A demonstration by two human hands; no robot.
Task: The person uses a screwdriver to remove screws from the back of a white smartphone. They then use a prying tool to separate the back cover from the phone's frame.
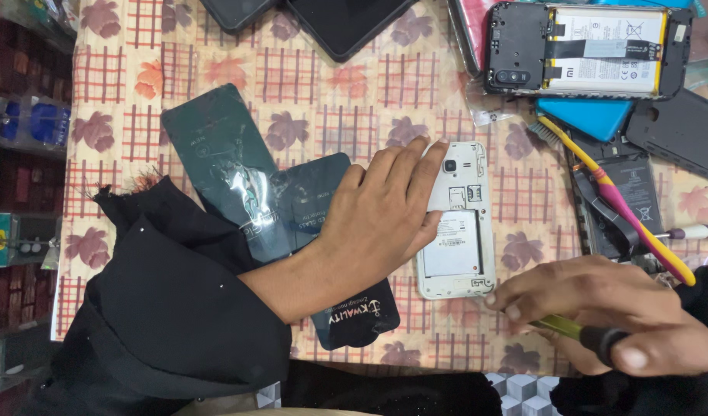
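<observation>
While our left hand (384, 212) lies flat, fingers apart, on the backless white phone (455, 223), long axis pointing away, camera end far, our right hand (608, 312) grips a screwdriver (581, 331).

White opened phone (455, 231) with grey inner panel; green-and-black screwdriver (581, 333); yellow-and-pink toothbrush (615, 202); dark teal packets (219, 158) (glossy, with pale print); black sleeve (169, 308); cream tablecloth (331, 100) with red checks and mauve leaves; blue case (589, 117).
</observation>
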